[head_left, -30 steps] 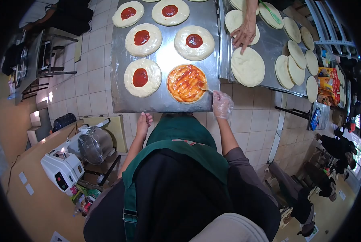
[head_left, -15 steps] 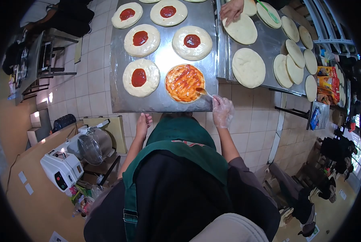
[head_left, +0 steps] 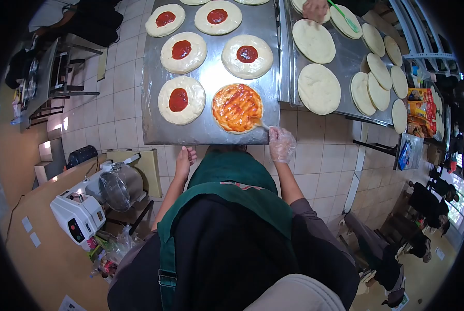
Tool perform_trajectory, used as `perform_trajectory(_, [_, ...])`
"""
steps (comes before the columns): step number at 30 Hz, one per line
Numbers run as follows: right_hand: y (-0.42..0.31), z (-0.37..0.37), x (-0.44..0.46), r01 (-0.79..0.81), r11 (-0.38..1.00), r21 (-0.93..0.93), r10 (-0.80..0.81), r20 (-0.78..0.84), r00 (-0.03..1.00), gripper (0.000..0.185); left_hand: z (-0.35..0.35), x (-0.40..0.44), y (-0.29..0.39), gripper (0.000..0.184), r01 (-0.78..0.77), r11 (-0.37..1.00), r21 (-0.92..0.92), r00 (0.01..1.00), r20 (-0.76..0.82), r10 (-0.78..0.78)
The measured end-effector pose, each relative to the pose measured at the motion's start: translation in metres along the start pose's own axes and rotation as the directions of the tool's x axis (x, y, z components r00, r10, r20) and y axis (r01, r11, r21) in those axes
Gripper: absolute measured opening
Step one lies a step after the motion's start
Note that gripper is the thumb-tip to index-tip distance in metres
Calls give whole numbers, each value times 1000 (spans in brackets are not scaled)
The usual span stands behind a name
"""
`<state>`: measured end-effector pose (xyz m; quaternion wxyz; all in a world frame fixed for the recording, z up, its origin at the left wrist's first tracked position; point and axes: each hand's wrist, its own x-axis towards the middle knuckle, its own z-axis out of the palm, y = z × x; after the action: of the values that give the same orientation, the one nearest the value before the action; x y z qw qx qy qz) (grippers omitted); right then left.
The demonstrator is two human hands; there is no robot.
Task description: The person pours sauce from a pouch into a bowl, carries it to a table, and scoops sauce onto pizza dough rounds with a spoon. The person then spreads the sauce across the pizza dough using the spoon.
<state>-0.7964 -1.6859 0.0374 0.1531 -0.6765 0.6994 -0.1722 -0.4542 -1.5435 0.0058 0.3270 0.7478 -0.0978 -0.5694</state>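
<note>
My right hand (head_left: pixel 282 145), in a clear plastic glove, is closed round the handle of a spoon (head_left: pixel 263 126). The spoon's bowl rests at the lower right of a round pizza base spread with red sauce (head_left: pixel 234 106). My left hand (head_left: pixel 184 159), bare, hangs at the front edge of the metal table (head_left: pixel 154 129), fingers loosely apart and holding nothing. Nearest to it lies a pale dough round (head_left: pixel 167 111) with a blob of tomato sauce (head_left: pixel 178 100) in its middle. Beyond are several more rounds with unspread sauce, such as one dough round (head_left: pixel 263 65).
A second metal table (head_left: pixel 346 96) on the right carries several plain dough rounds (head_left: pixel 319 89) and a green utensil (head_left: pixel 348 19). Another person's hand (head_left: pixel 315 9) is over it. A white machine (head_left: pixel 79 215) with a steel bowl stands at lower left.
My right hand has shifted slightly left and down, with the spoon lower at the sauced base's edge. The other person's hand has moved up and away from a plain round. My left hand stays put.
</note>
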Motion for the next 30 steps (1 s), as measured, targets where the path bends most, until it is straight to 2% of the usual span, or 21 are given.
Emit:
perform_trajectory(3, [16, 14, 31, -98, 995, 23, 98, -14, 995, 20, -1, 0, -2, 58, 5, 1000, -3, 1000, -2, -5])
perform_trajectory(9, [4, 12, 66, -222, 974, 55, 214, 113, 970, 27, -2, 0, 0, 57, -13, 1000, 7, 1000, -3, 13])
perform_trajectory(12, [2, 6, 40, -414, 909, 56, 391, 231, 891, 31, 0, 0, 0, 56, -19, 999, -47, 999, -43, 17])
perform_trajectory(15, [-1, 11, 45, -386, 919, 74, 372, 157, 915, 31, -1, -3, -3, 56, -9, 999, -45, 999, -41, 7])
perform_trajectory(18, [-16, 16, 73, -345, 933, 103, 327, 159, 932, 30, -5, -1, -4, 55, 7, 998, -63, 1000, -29, -9])
perform_trajectory(21, [-39, 14, 94, -296, 955, 28, 284, 213, 935, 31, -5, 28, 11, 53, -66, 997, -39, 994, 90, 69])
perform_trajectory(22, [-48, 10, 98, -307, 950, 56, 287, 228, 930, 31, 7, 32, 40, 52, -147, 989, 23, 960, 244, 137])
perform_trajectory(24, [-54, 19, 105, -257, 966, 23, 246, 218, 944, 33, 27, 60, 119, 51, -335, 926, 173, 802, 568, 184])
perform_trajectory(25, [-58, 23, 108, -231, 973, 9, 224, 211, 951, 34, 29, 85, 149, 48, -351, 935, 45, 693, 685, 226])
perform_trajectory(26, [-63, 26, 113, -222, 975, -7, 218, 204, 954, 35, 29, 108, 185, 48, -497, 624, 604, 868, 341, 361])
perform_trajectory(27, [-69, 29, 117, -210, 977, -27, 211, 197, 957, 36, 13, 131, 212, 47, -501, 689, 523, 802, -18, 597])
perform_trajectory(28, [-73, 30, 116, -198, 979, -49, 204, 197, 959, 37, -19, 153, 231, 47, -532, 729, 432, 612, -398, 683])
perform_trajectory(29, [-77, 32, 114, -170, 984, -56, 178, 211, 961, 36, -55, 161, 243, 49, -585, 733, 347, 333, -721, 607])
perform_trajectory(30, [-82, 33, 112, -140, 988, -61, 150, 225, 963, 36, -93, 145, 255, 50, -442, 846, 299, 261, -859, 440])
